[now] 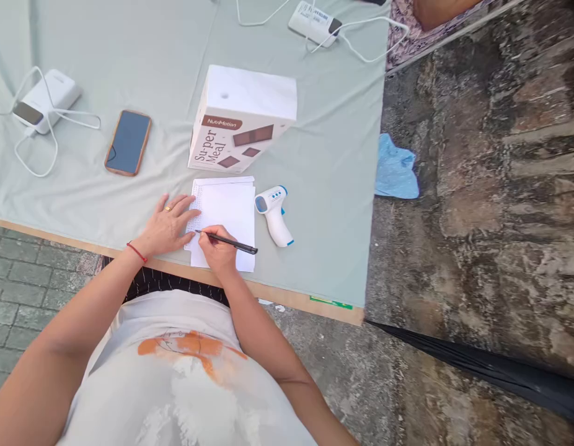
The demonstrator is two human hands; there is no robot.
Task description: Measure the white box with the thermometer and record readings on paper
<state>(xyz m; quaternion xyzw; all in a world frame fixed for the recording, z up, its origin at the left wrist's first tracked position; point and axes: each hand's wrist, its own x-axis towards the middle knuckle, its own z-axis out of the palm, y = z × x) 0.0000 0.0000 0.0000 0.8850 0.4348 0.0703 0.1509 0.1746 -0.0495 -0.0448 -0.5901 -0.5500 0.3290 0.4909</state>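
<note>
White paper sheets (231, 210) lie near the front edge of the cloth-covered table, with small writing along their left side. My left hand (168, 226) rests flat, fingers spread, its fingertips on the left edge of the paper. A black pen (234, 242) is pinched in my right hand (218, 251), which leans on the lower part of the sheets. The pen's tip points left at the written strip, close to my left thumb. Just right of the paper lies a white and blue infrared thermometer (274, 214). Behind the sheets stands a white and brown box (243, 118) marked "Su-per Meal".
A phone (128, 142) in a brown case lies left of the box. White power banks with cables sit at the far left (59, 93) and at the back (312, 23). Blue plastic (396, 167) hangs by the right table edge. Part of another person (440, 12) shows at the top right.
</note>
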